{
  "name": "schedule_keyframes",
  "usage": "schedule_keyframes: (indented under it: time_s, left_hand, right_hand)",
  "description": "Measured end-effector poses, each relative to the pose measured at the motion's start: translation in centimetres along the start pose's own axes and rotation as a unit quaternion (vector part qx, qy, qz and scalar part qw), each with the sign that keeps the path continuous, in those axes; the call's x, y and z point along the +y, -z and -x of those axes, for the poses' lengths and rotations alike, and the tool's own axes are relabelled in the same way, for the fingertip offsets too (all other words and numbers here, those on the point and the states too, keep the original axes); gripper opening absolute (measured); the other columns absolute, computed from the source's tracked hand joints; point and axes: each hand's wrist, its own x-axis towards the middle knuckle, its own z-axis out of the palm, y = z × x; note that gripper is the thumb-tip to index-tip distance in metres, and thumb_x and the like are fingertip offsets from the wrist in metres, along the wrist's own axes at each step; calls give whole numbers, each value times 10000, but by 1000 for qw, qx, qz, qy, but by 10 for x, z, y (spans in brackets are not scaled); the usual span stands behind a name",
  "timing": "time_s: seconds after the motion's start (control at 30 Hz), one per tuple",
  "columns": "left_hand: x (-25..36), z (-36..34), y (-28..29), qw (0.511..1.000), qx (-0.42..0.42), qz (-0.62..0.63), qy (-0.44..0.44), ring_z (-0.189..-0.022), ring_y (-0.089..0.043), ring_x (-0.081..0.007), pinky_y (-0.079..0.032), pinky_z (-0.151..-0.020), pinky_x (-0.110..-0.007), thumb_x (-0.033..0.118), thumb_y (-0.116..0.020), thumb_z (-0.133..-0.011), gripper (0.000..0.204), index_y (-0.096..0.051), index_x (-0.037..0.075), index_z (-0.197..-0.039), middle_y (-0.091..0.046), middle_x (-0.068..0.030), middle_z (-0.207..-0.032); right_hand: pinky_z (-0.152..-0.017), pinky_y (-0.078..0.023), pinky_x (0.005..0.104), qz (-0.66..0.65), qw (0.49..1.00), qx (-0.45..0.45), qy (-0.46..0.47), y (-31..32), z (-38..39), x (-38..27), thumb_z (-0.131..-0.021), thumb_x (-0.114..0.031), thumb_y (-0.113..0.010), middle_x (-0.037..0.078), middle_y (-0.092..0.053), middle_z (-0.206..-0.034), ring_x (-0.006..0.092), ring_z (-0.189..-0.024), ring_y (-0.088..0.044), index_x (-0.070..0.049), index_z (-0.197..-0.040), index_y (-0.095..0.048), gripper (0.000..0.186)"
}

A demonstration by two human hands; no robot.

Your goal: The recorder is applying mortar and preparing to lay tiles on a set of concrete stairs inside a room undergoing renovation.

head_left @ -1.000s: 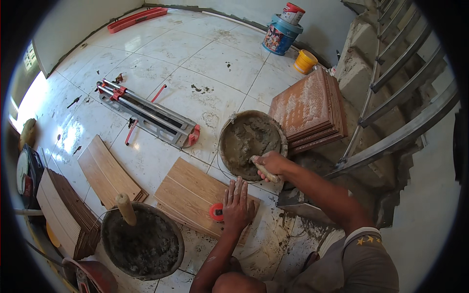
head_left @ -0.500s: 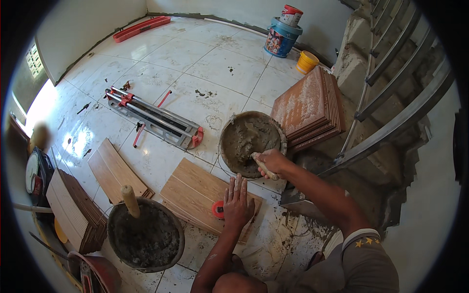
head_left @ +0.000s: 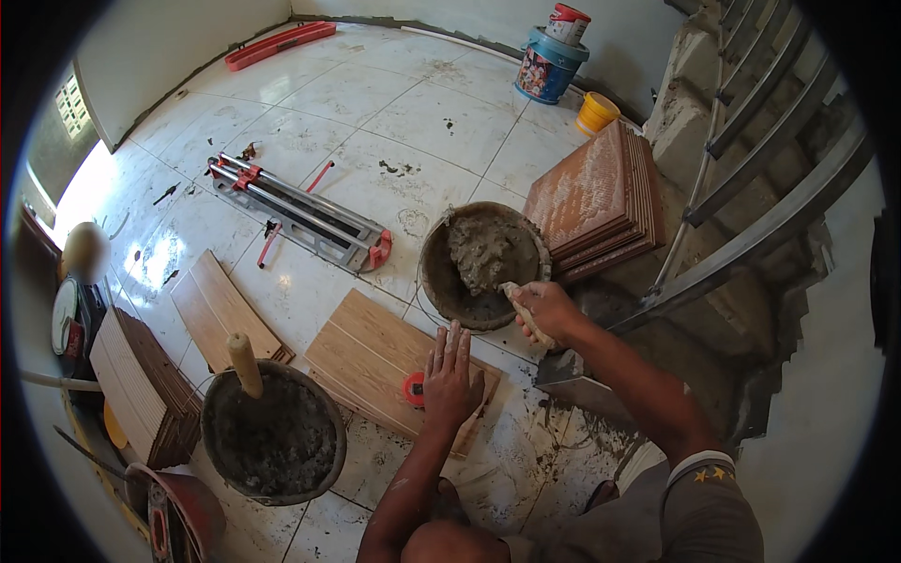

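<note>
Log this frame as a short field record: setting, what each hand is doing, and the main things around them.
setting: white tiled floor beside a bare concrete stair
left hand: flat, palm down on a wood-look tile, next to a small red object
right hand: gripping a pale tool handle at the rim of a mortar bucket
second bucket: dark mix, wooden handle standing in it
tile stack: reddish, right of the mortar bucket
tile cutter: lying on the floor

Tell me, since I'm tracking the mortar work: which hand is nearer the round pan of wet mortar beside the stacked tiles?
Right. The right hand is at the mortar pan's near rim, gripping a tool handle; the left hand lies flat on a wood-look tile, short of it.
</note>
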Motion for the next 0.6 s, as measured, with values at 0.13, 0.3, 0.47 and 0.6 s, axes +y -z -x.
schedule_keyframes:
  time_s: [0.13,0.3,0.47,0.6]
  left_hand:
    - [0,-2,-1,1000,16,13,-8,-1535,-240,-344,-317,-1180,-523,237,-696,-839,823,-335,99,-1565,-259,-122,-1661]
    - [0,-1,3,1000,3,-8,-6,-1535,-238,-348,-319,-1181,-519,239,-706,-834,826,-340,92,-1559,-261,-122,-1660]
    - [3,-1,3,1000,20,-3,-15,-1538,-229,-345,-308,-1188,-520,256,-702,-843,834,-323,99,-1569,-257,-104,-1664]
    - [4,0,6,1000,0,-20,-8,-1541,-217,-346,-309,-1188,-521,259,-705,-842,841,-319,100,-1572,-249,-102,-1667]
  right_hand:
    - [-434,-475,324,16,1000,13,19,6,3,-4,-1044,-358,-552,54,-593,-706,132,-507,-564,-11,-956,-587,360]
    - [-437,-467,320,69,996,32,39,10,19,4,-1036,-389,-550,47,-579,-695,131,-510,-568,-4,-974,-578,390]
    - [-438,-460,310,112,990,40,83,18,28,5,-1028,-406,-559,38,-571,-698,120,-519,-570,-12,-957,-572,401]
    - [-439,-459,309,94,992,34,82,19,34,0,-1027,-402,-565,40,-573,-705,118,-522,-571,-14,-947,-571,397]
